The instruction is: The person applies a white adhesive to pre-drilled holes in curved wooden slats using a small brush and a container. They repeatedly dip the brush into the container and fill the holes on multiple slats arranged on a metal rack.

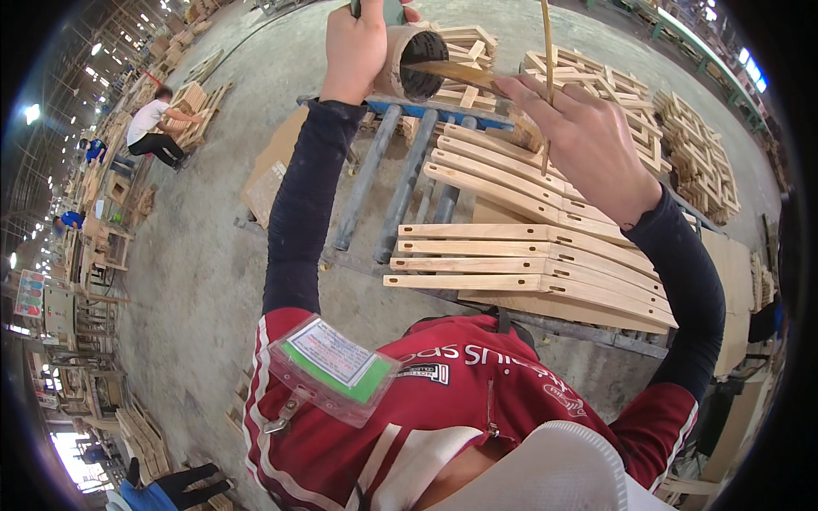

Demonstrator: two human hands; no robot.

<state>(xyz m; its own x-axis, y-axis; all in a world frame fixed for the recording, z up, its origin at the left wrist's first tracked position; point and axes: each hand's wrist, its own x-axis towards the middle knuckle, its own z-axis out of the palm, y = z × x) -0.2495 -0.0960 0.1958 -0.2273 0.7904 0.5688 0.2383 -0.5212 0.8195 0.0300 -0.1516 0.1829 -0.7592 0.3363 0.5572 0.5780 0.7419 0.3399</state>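
Note:
High in front of me, my left hand is closed round a round brown can, tipped so its dark mouth faces right. Something green shows by those fingers, partly cut off by the frame. My right hand grips a flat brown wooden stick, whose tip reaches into the can's mouth. A thin brown rod stands near upright by the right fingers; whether they hold it I cannot tell. Below lie bent, slotted wooden slats in two rows.
A roller conveyor with grey rollers runs under the slats, cardboard at its left. Stacked wooden frames stand on the floor beyond. At far left a person in a white shirt bends over wooden pieces.

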